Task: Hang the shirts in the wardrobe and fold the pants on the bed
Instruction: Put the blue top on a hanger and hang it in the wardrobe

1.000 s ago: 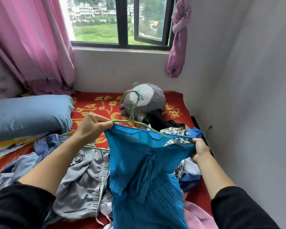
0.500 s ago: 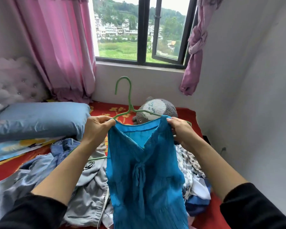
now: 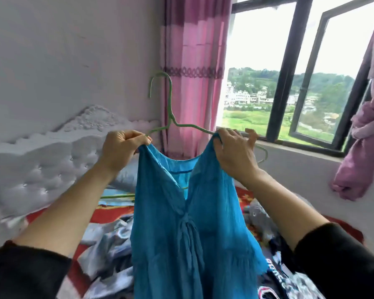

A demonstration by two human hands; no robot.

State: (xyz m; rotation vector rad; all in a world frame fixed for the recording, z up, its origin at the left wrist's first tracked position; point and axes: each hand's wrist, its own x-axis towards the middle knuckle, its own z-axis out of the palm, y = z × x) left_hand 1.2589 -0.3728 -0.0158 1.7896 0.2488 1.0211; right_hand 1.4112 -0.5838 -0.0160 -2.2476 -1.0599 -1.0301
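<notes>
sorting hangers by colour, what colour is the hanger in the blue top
Green: the hanger is thin green wire, clearest in the head view.

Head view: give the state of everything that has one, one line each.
blue crinkled sleeveless top, held up, hanging unfolded
green wire hanger, upright, hook up, inside the top
left hand, pinches the top's shoulder
right hand, grips the other shoulder
black-framed window, one pane swung open
mauve right curtain, knotted up
clothes heap on the bed, unfolded

A home bedroom: tufted headboard [image 3: 30,169], bed [image 3: 108,214] strewn with clothes [image 3: 108,251], pink curtains [image 3: 194,61] by a window [image 3: 289,83].
</notes>
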